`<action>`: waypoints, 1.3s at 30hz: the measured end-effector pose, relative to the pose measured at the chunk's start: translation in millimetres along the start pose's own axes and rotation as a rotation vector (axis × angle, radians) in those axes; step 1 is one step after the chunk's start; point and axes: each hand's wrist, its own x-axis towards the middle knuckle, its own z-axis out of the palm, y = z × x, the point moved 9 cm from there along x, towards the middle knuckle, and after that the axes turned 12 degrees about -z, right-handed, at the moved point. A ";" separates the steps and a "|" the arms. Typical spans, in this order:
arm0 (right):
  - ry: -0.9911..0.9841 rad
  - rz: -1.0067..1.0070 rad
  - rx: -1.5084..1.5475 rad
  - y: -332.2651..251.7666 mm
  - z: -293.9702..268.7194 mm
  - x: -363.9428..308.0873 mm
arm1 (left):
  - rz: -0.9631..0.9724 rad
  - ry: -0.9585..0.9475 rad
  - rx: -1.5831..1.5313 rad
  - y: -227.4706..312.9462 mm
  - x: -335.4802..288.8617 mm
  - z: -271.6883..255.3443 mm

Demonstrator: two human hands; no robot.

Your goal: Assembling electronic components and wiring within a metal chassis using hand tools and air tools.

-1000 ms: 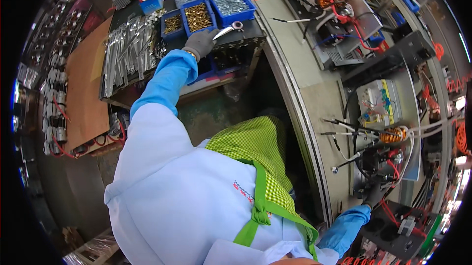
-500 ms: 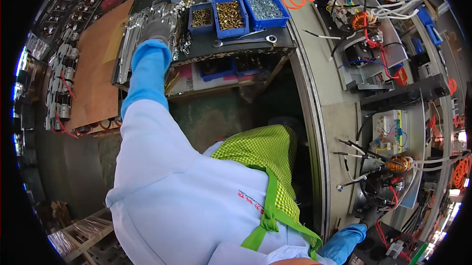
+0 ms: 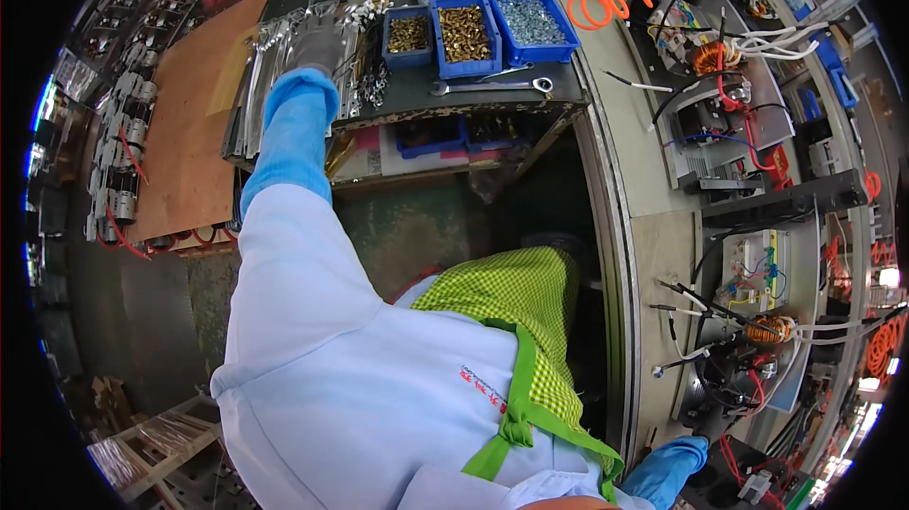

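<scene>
Strips of bright metal (image 3: pixel 260 74) lie, in our head view, at the left edge of the dark tabletop (image 3: pixel 407 96), reaching its near left corner. Our left hand (image 3: pixel 318 46), gray-gloved, is over them; the fingers are blurred, so we cannot tell whether its grip is clasping any. Three blue bins (image 3: pixel 468 66) of small metal parts (image 3: pixel 466 34) stand behind a wrench (image 3: pixel 492 88) by the near right corner. Along the pale tabletop (image 3: pixel 658 250), our right hand (image 3: pixel 720 422) is beside a wired assembly (image 3: pixel 770 328), too dark for us to tell its grip.
</scene>
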 end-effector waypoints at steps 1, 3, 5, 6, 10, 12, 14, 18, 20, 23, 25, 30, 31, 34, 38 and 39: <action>-0.057 -0.011 -0.006 0.4 6.0 4.6 | 0.048 0.058 -0.108 6.4 5.1 -6.6; -0.155 -0.020 -0.019 1.6 7.2 4.0 | 0.173 0.175 -0.380 36.2 7.8 -32.6; -0.095 -0.198 -0.039 -3.8 -15.4 14.6 | 0.343 0.268 -0.630 100.9 -7.8 -82.8; -0.054 -0.277 -0.050 -4.4 -25.9 21.2 | 0.439 0.312 -0.717 136.8 -24.2 -120.3; 0.294 -0.550 -0.457 -99.2 -68.0 -35.9 | 1.104 0.270 -1.018 257.2 -158.5 -242.6; 0.388 -0.587 -0.339 -178.8 -48.8 -93.7 | 1.403 -0.020 -0.914 320.8 -259.3 -258.0; 0.154 -0.764 -0.165 -238.7 6.4 -127.2 | 1.613 -0.133 -0.727 348.5 -360.6 -272.2; -0.571 -0.760 -0.428 -279.2 92.7 -214.4 | 2.085 -0.417 -0.731 369.5 -553.2 -266.2; -0.501 -0.835 -0.685 -238.6 88.1 -231.0 | 2.238 -0.517 -0.773 363.5 -633.7 -291.8; -0.581 -0.652 -0.866 -156.5 57.8 -239.1 | 2.350 -0.742 -0.943 345.1 -701.8 -319.2; -0.608 -0.582 -0.894 -134.2 24.3 -244.0 | 2.366 -0.770 -0.908 346.3 -733.7 -313.3; -0.529 -0.406 -0.927 -113.5 -97.2 -232.4 | 2.075 -0.599 -0.991 402.9 -731.3 -293.1; -0.536 -0.421 -0.973 -118.3 -103.6 -232.6 | 2.137 -0.592 -0.876 406.9 -745.1 -276.3; -0.506 -0.503 -1.061 -129.0 -103.1 -215.7 | 2.176 -0.531 -0.565 418.5 -778.5 -234.8; -0.483 -0.536 -1.042 -157.2 -100.0 -192.4 | 2.184 -0.541 -0.513 424.9 -780.9 -224.6; -0.462 -0.542 -1.067 -160.3 -97.6 -189.7 | 2.168 -0.504 -0.562 420.3 -782.4 -220.8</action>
